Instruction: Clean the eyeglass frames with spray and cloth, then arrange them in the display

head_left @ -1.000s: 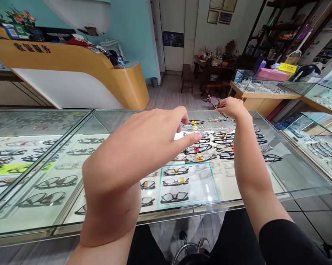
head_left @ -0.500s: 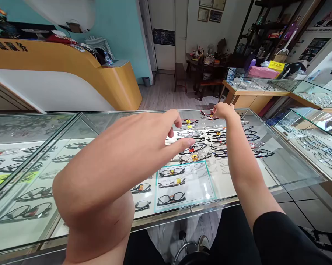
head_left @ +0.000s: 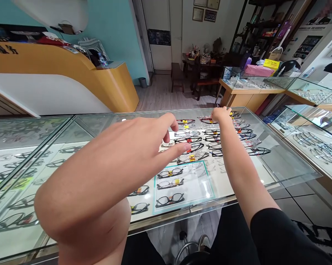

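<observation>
My left hand (head_left: pixel 166 138) hovers above the glass counter (head_left: pixel 182 221), its thumb and curled fingers apart and nothing between them. Several pairs of glasses (head_left: pixel 192 157) lie in rows just beyond it. At the far edge, my right hand (head_left: pixel 220 113) is over the back row, beside a red-framed pair (head_left: pixel 208 120); its fingers are partly hidden, and what it touches is unclear. Nearer me, a teal-bordered sheet (head_left: pixel 196 184) carries three pairs, the lowest being black-framed glasses (head_left: pixel 170 200).
More glass display cases (head_left: pixel 306 147) stand on the right. A curved orange desk (head_left: pixel 116 84) is at the back left. Beyond the counter are a bench (head_left: pixel 177 73) and a small bin (head_left: pixel 143 82). Below is a round metal stool ring (head_left: pixel 179 254).
The view has shifted slightly. My right hand has moved a little left along the back row. My left hand keeps its spread pose and sits slightly lower and further left.
</observation>
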`<action>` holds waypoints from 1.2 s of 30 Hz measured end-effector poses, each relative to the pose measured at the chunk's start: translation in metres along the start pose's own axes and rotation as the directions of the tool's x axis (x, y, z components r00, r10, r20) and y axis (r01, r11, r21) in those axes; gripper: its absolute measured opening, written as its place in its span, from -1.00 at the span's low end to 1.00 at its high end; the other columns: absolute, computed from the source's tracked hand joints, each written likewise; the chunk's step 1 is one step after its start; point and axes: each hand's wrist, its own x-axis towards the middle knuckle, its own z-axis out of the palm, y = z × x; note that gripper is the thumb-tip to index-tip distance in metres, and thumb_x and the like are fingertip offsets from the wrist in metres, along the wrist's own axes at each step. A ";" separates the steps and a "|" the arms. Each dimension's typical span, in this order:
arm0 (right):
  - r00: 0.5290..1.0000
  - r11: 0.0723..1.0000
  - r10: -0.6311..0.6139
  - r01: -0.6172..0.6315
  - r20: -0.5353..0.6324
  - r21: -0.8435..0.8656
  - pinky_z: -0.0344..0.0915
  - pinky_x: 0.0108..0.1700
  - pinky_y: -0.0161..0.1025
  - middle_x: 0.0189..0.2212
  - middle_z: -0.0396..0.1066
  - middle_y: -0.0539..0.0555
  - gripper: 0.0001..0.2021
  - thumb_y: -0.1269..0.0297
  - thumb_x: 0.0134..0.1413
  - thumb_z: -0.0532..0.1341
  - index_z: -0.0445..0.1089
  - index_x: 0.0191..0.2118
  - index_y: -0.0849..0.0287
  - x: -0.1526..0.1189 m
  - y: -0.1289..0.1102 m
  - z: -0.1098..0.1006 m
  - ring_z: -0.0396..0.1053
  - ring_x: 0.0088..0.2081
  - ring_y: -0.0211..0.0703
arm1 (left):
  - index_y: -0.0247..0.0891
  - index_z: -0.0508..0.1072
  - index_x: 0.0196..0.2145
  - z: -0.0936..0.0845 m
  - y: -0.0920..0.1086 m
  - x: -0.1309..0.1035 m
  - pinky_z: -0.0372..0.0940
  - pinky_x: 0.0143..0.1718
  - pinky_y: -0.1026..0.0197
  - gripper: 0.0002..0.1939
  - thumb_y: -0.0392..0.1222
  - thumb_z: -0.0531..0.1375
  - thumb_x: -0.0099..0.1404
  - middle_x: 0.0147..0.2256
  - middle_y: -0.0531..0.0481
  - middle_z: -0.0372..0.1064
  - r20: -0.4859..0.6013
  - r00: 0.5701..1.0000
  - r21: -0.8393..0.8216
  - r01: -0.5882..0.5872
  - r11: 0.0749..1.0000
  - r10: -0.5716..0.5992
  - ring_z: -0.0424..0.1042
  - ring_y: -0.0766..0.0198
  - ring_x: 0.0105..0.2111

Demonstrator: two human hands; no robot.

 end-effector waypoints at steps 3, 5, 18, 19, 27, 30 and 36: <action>1.000 1.000 0.002 -0.002 -0.018 0.006 -0.04 0.52 0.49 0.40 0.45 0.56 -0.45 0.21 0.37 0.31 0.52 0.38 0.32 0.004 -0.001 0.005 0.12 0.54 0.54 | -0.01 0.46 -0.44 0.000 0.000 -0.001 0.33 -0.10 0.02 -0.67 0.10 0.44 0.34 -0.56 -0.05 0.22 0.015 1.000 -0.032 0.002 0.999 -0.001 0.54 -0.21 -0.10; 1.000 1.000 -0.002 0.002 -0.022 0.011 -0.04 0.50 0.51 0.38 0.47 0.56 -0.41 0.13 0.34 0.34 0.52 0.39 0.29 0.005 -0.001 0.008 0.13 0.53 0.57 | -0.02 0.46 -0.45 0.000 -0.001 -0.001 0.33 -0.08 0.01 -0.69 0.04 0.45 0.35 -0.57 -0.05 0.20 0.019 1.000 -0.061 0.005 0.998 -0.004 0.53 -0.22 -0.09; 1.000 0.999 -0.014 0.015 -0.019 0.045 -0.04 0.53 0.46 0.37 0.50 0.51 -0.52 0.26 0.38 0.31 0.58 0.33 0.25 0.008 -0.006 0.005 0.16 0.55 0.49 | -0.04 0.42 -0.45 0.001 -0.003 -0.002 0.22 -0.12 0.07 -0.66 -0.03 0.46 0.37 -0.56 -0.02 0.21 -0.003 1.000 -0.045 -0.028 0.999 0.028 0.50 -0.16 -0.15; 1.000 0.999 -0.014 0.015 -0.022 0.053 -0.05 0.54 0.46 0.38 0.50 0.50 -0.52 0.33 0.38 0.28 0.56 0.35 0.25 0.008 -0.007 0.004 0.18 0.55 0.47 | -0.04 0.41 -0.45 0.001 -0.003 -0.003 0.19 -0.16 0.07 -0.65 0.01 0.46 0.37 -0.56 -0.01 0.22 -0.009 0.999 0.013 -0.037 0.999 0.037 0.47 -0.11 -0.22; 0.997 0.979 -0.079 0.073 0.026 0.192 0.32 0.41 0.07 0.37 0.52 0.48 -0.44 0.42 0.39 0.22 0.46 0.44 0.28 0.009 -0.005 0.000 0.47 0.39 0.23 | -0.08 0.37 -0.32 -0.003 0.012 -0.003 -0.12 -0.33 0.02 -0.56 0.31 0.21 0.51 -0.53 0.06 0.36 0.049 0.994 0.476 0.061 0.877 -0.095 0.19 0.13 -0.55; 0.992 0.966 -0.121 0.113 0.021 0.234 0.36 0.38 -0.04 0.34 0.55 0.50 -0.44 0.45 0.31 0.27 0.50 0.39 0.35 0.010 -0.003 0.003 0.50 0.36 0.23 | -0.07 0.38 -0.32 -0.002 0.018 -0.002 -0.08 -0.36 0.02 -0.55 0.34 0.19 0.51 -0.51 0.03 0.40 0.047 0.986 0.517 0.112 0.848 -0.159 0.25 0.09 -0.54; 0.986 0.941 -0.164 0.150 0.021 0.304 0.41 0.41 -0.03 0.31 0.59 0.49 -0.45 0.59 0.21 0.27 0.59 0.30 0.37 0.014 -0.005 0.007 0.52 0.39 0.32 | -0.01 0.32 -0.36 0.000 0.007 -0.004 -0.05 -0.52 0.02 -0.52 0.41 0.14 0.48 -0.55 0.07 0.37 0.019 0.999 0.541 0.019 0.841 -0.034 0.29 0.05 -0.61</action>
